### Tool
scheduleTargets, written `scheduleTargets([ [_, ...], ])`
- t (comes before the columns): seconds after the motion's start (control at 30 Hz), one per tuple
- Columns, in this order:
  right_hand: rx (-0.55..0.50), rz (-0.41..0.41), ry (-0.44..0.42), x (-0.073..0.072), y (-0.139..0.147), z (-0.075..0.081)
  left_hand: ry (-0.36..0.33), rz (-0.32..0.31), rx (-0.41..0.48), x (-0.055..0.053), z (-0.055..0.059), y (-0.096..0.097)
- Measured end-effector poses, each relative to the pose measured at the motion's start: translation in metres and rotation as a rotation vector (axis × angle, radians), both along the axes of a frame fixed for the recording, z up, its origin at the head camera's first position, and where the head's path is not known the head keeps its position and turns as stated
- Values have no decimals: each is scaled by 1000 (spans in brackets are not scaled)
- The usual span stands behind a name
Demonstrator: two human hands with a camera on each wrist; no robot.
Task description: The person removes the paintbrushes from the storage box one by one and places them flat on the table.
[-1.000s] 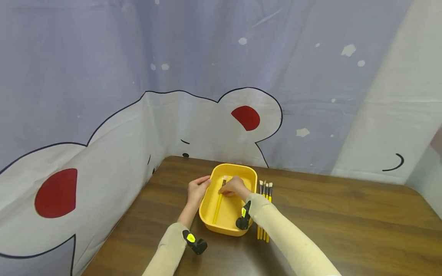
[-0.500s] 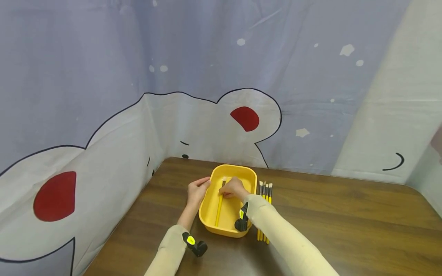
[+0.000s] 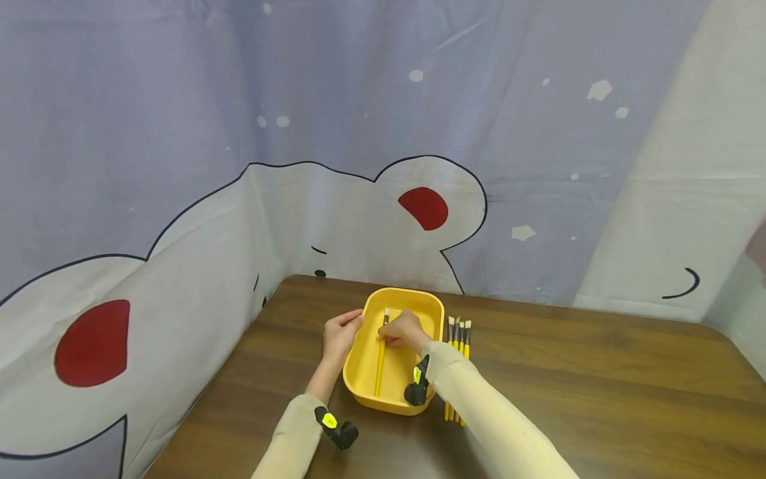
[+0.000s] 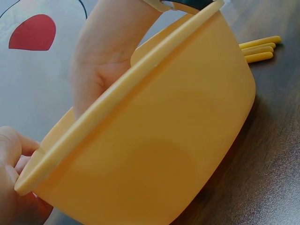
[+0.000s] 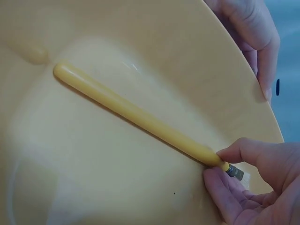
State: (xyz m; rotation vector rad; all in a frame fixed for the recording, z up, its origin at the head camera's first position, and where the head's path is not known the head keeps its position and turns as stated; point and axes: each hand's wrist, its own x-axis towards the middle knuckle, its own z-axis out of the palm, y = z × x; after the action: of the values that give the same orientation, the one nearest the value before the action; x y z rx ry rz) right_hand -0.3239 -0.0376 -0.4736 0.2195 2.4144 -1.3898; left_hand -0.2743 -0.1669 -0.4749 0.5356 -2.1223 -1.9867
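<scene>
A yellow plastic tub [image 3: 399,382] with rounded corners sits on the table. My left hand [image 3: 338,338] holds its left rim, thumb and fingers on either side of the edge, as the left wrist view of that hand [image 4: 14,173] shows. Inside the tub lies a paintbrush [image 5: 126,108] with a yellow handle, dark ferrule and pale bristles, which point to the far end. My right hand [image 3: 404,329] reaches in and pinches it between thumb and fingers near the ferrule. The handle rests along the tub floor.
Several similar paintbrushes [image 3: 451,326] lie side by side on the table, just right of the tub, partly hidden under my right forearm. The brown wooden table [image 3: 574,386] extends to the right. A printed curtain [image 3: 526,166] hangs behind it.
The handle end of the paintbrush has swung slightly to the right, so it lies straighter along the tub. My right hand keeps its pinch; my left hand stays on the rim.
</scene>
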Motion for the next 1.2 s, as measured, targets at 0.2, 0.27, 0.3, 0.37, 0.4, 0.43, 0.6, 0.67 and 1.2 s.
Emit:
scheduleTargets([
  [0.2,-37,-17,-6,1,1,0,14,0,-8,0,1,0],
  [0.27,-71,-29,-10,2,2,0,10,1,-18,0,1,-1],
  [0.3,-88,-35,-11,3,3,0,12,-2,-25,0,1,-1],
  [0.37,-128,-48,-11,3,4,2,13,-2,-33,-1,2,-1],
  [0.4,-143,-50,-8,3,4,3,14,-2,-35,-2,2,-1],
  [0.43,-152,-50,-3,3,5,3,14,-3,-37,-2,3,-1],
  [0.6,-158,-45,-11,4,5,3,0,-7,-33,-1,3,-2],
  [0.67,-164,-48,-15,5,6,3,-2,-9,-36,0,2,-2],
  [1.2,-249,-39,-16,12,14,17,4,-26,-15,3,5,0],
])
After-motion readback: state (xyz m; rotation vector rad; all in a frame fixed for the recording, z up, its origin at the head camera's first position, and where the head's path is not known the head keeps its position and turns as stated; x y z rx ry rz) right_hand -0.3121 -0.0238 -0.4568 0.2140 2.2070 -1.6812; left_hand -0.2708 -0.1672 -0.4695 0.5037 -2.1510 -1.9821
